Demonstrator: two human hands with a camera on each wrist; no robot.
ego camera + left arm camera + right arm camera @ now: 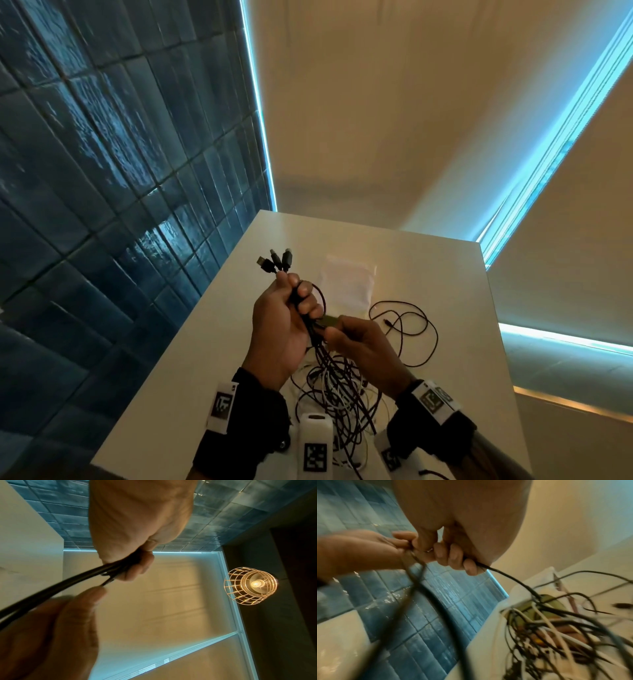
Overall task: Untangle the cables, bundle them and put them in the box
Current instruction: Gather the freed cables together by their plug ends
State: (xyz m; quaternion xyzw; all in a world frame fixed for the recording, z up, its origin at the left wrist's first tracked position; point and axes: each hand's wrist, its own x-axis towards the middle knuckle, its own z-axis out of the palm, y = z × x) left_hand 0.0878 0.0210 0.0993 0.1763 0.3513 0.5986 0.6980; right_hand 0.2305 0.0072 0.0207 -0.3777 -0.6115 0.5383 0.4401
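Observation:
My left hand (297, 298) is raised over the table and grips a bunch of black cables (310, 334); three of their plugs (275, 262) stick up above the fist. Just right of it, my right hand (334, 327) pinches a flat connector (329, 321) on one black cable. In the left wrist view the left hand's fingers (137, 566) wrap the black cables (68, 582). In the right wrist view the right hand (453, 559) holds a black cable (505, 577) that runs down to the tangle (556, 628). A heap of black and white cables (339, 401) hangs below both hands onto the table.
The white table (212, 342) stands against a blue tiled wall (102, 171) on the left. A pale translucent bag-like thing (346, 284) lies beyond my hands. Loose black cable loops (416, 329) lie to the right. A wire-cage lamp (250, 585) hangs overhead.

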